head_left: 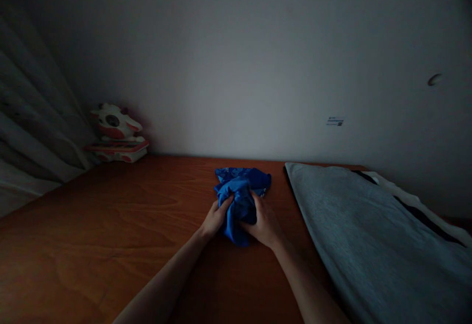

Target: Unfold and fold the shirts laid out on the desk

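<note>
A bunched blue cloth (238,198) lies on the brown wooden surface (121,230), straight ahead of me. Its far part is darker and patterned, spread flat towards the wall. My left hand (215,217) grips the left side of the cloth, thumb on top. On the other side, my right hand (263,220) is closed around the right edge, its thumb pointing away from me and its fingers partly under the folds. A lower fold hangs between the two hands towards me. Whether the cloth is a garment cannot be made out.
To the right lies a spread grey cloth (354,225) with black and white edging. A cow-shaped toy keyboard (120,134) stands at the back left, beside a pale curtain (33,122). A white wall (236,68) with a small label (335,121) closes off the back.
</note>
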Motion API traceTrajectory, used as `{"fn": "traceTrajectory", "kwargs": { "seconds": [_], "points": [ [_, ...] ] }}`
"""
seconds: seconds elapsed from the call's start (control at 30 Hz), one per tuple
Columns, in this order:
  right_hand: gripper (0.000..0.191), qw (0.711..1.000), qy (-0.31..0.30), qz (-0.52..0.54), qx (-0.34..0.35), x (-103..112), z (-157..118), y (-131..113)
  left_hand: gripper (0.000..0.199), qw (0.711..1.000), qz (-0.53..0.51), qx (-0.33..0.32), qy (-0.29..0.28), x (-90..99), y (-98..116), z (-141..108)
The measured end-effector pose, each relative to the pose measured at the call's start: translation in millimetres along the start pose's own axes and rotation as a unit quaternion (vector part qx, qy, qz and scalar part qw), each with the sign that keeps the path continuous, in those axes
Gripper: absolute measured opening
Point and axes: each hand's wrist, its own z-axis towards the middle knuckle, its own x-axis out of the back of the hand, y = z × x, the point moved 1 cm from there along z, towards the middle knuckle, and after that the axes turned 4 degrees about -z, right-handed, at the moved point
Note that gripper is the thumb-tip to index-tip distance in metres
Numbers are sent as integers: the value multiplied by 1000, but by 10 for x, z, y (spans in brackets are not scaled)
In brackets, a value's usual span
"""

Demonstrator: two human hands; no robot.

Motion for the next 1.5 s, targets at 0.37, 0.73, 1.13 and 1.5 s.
{"fn": "traceTrajectory", "kwargs": {
  "seconds": [0.37, 0.73, 1.13, 1.5],
  "points": [
    [34, 979, 150, 79, -116, 27, 70, 109, 54, 971, -230, 58, 19, 24, 181, 57],
    [49, 949, 230, 97, -192, 246, 117, 100, 30, 958, -94, -65, 262, 423, 136, 227],
    [54, 995, 40, -54, -80, 5, 1, 139, 85, 820, 541, -98, 156, 132, 22, -49],
    [36, 988, 74, -9, -134, 55, 36, 191, 34, 958, 213, -135, 134, 351, 106, 120]
  ]
}}
